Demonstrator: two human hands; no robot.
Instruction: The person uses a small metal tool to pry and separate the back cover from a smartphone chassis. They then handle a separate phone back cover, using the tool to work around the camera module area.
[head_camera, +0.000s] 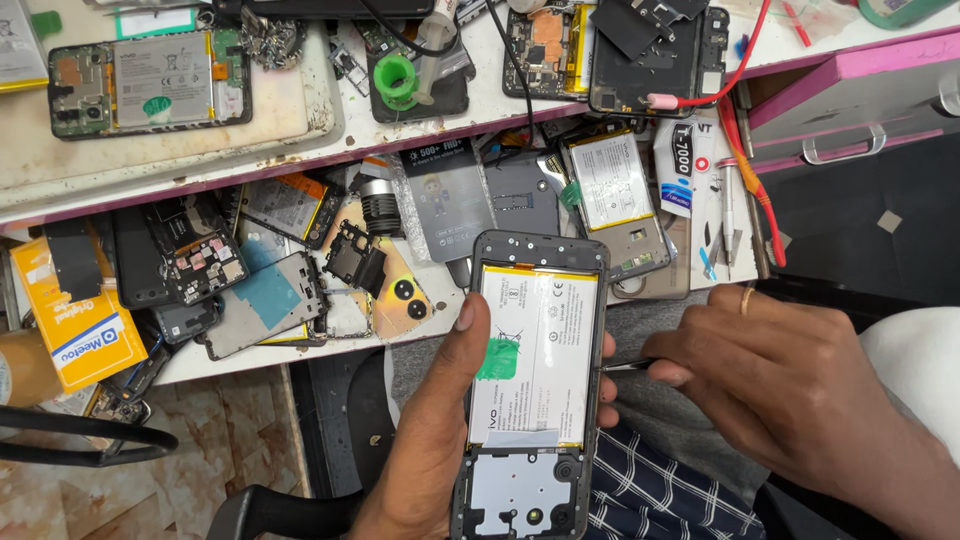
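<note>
While the opened phone is being cradled over the lap in the left hand, thumb pressed on its battery, a thin tool is being pinched by the right hand; the light, stiff, fragile phone is judged best gripped by its frame edges.

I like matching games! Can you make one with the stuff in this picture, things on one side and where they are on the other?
Things:
1. Opened phone with white battery
2. Thin metal tool
3. Green ring
4. Yellow box

Places:
A. In the right hand
B. On the upper shelf, on a dark pad
C. At the far left of the lower shelf
D. In the left hand

Pairs: 1-D, 2-A, 3-B, 4-C
</note>
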